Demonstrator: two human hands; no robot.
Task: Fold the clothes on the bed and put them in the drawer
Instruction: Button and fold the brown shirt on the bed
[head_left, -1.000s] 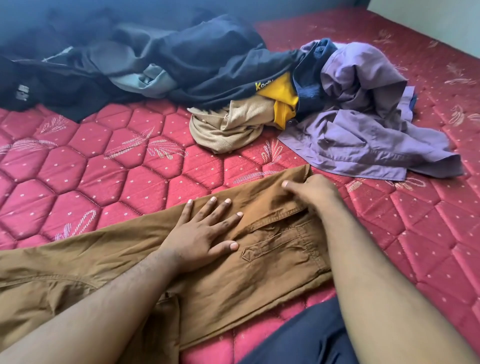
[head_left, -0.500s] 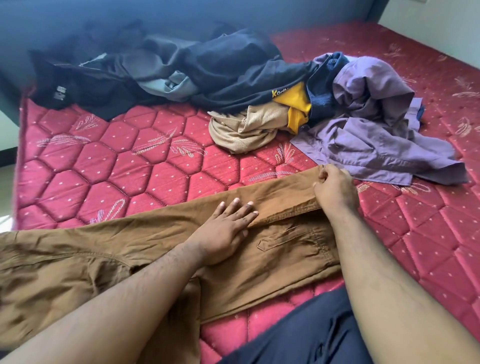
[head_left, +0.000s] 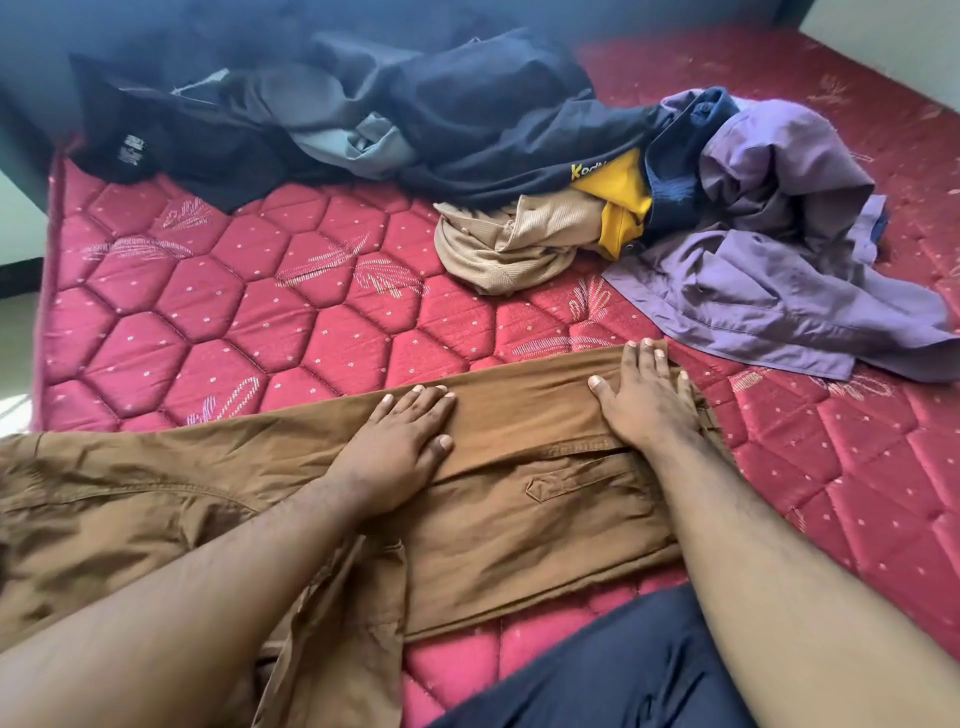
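**Me:** Brown trousers (head_left: 519, 499) lie flat across the near side of the red mattress (head_left: 260, 322), waist end to my right, legs trailing off left. My left hand (head_left: 395, 447) is spread on the upper leg, fingers straight and pressing, gripping nothing. My right hand (head_left: 644, 400) lies flat on the waistband corner, fingers straight too, holding nothing, just pinning the cloth.

**Friend:** So which step is this?

**Me:** I'd say smoothing and lining up the two legs before the first fold. One leg looks laid over the other, with the back pocket showing below the seam.

**Friend:** How do you do it well?

**Me:** Keep one palm anchoring the waist and sweep the other leftward along the leg, so wrinkles run out toward the hem instead of bunching. Then check that the edges match, because the bit near my left forearm looks rumpled and hangs toward me.

**Friend:** And the rest?

**Me:** The pile waits behind: a purple shirt (head_left: 769, 270), a beige garment (head_left: 519, 244), a yellow one (head_left: 618, 202) and dark clothes (head_left: 415, 104), well apart from the trousers. No drawer is in sight.
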